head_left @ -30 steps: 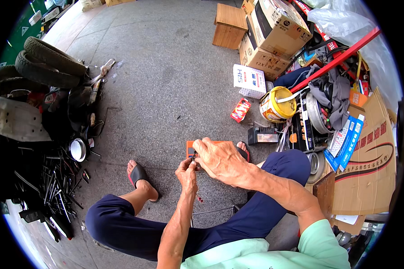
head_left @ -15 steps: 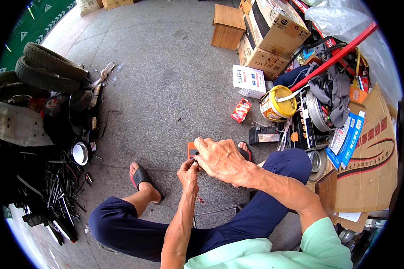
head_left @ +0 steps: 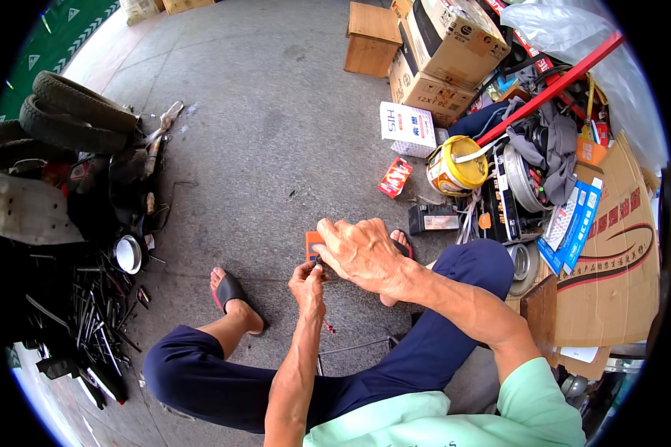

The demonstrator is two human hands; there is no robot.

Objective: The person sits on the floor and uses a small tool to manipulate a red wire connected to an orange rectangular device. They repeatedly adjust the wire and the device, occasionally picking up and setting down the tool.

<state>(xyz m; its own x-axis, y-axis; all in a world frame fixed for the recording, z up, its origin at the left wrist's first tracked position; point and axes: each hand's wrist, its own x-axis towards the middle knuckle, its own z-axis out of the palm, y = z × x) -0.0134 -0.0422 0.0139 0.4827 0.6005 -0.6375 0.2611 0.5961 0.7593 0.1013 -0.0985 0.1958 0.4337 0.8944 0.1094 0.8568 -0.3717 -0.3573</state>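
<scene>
A small orange flat object (head_left: 314,243) is held between my knees, over the grey concrete floor. My right hand (head_left: 361,253) covers its right side from above, fingers curled around it. My left hand (head_left: 307,283) is pinched against the object's lower edge, and a thin red wire (head_left: 326,326) hangs below that hand. Most of the object is hidden by the two hands. I sit low with dark blue trousers and black sandals.
Old tyres (head_left: 74,115), a scooter panel (head_left: 26,212), a small white bowl (head_left: 128,255) and scattered metal rods (head_left: 89,320) lie at the left. At the right are cardboard boxes (head_left: 447,52), a yellow pot (head_left: 456,165), a red packet (head_left: 395,177), a black battery (head_left: 434,220) and a wooden stool (head_left: 373,30).
Both hands have stayed on the orange object with only slight shifts. The view has tilted a little, nothing else has moved.
</scene>
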